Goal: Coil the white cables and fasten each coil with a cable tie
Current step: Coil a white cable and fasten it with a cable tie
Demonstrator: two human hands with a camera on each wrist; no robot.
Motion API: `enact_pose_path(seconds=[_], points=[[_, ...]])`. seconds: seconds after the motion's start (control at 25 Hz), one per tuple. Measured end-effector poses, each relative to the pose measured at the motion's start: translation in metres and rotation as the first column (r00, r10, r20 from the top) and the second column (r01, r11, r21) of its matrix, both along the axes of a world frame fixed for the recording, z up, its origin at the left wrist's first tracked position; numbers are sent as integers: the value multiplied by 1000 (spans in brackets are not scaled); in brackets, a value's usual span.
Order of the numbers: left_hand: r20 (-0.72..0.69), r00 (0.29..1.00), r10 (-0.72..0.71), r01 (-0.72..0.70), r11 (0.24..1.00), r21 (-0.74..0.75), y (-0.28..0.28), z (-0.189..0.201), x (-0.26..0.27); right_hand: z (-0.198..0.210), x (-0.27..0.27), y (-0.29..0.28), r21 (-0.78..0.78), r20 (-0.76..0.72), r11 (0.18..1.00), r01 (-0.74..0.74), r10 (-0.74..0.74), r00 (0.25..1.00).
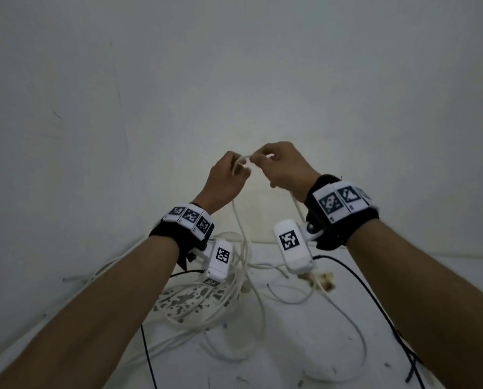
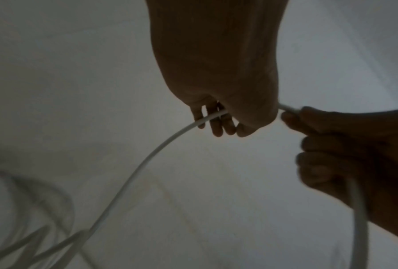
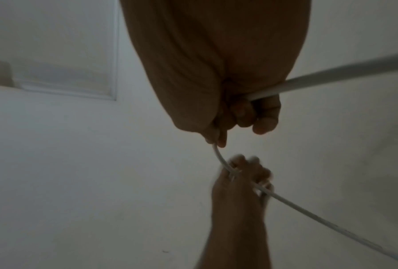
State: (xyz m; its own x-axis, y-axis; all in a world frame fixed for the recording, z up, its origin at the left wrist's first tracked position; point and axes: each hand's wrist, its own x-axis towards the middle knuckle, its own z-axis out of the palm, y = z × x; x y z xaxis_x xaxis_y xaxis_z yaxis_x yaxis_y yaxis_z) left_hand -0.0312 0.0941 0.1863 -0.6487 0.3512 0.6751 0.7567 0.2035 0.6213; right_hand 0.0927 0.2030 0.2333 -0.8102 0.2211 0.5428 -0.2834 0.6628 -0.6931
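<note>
Holding one cable (image 1: 241, 164) above the heap (image 1: 226, 299), the left hand (image 1: 225, 182) and right hand (image 1: 284, 168) pinch it, fingers curled round it; coiling seems barely begun; no tie shows; the heap lies loose below.

Right hand (image 3: 216, 76) fills the upper centre, fingers curled around a thin white round cable (image 3: 331, 74). Cable leaves the fist toward the right edge. A second run drops from the pinched fingertips, curves down into the left hand (image 3: 241, 183), then slants to the lower right corner. Left hand's fingers are wrapped around it, blurred. Behind: pale grey wall (image 3: 78, 163), white-framed rectangular panel (image 3: 66, 54) upper left.
</note>
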Motion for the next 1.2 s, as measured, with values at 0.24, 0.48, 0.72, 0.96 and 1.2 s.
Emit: enact_pose_path(seconds=[0.24, 0.48, 0.72, 0.96, 1.2], points=[[603, 795, 57, 185, 926, -330, -10, -81, -12, 46, -6, -25, -548, -331, 791, -270, 91, 939], [463, 878, 126, 18, 956, -294, -12, -17, -24, -3, 1, 34, -617, -23, 771, 161, -222, 975], [434, 864, -255, 52, 903, 427, 7, 117, -2, -79, 9, 34, -350, 123, 922, 164, -128, 984], [93, 807, -583, 415, 672, 613, 24, 140, 61, -69, -4, -10, -407, 156, 900, -155, 236, 959], [575, 736, -358, 457, 889, -32, -11, 24, 50, -35, 0, -4, -649, 39, 752, -113, 181, 983]])
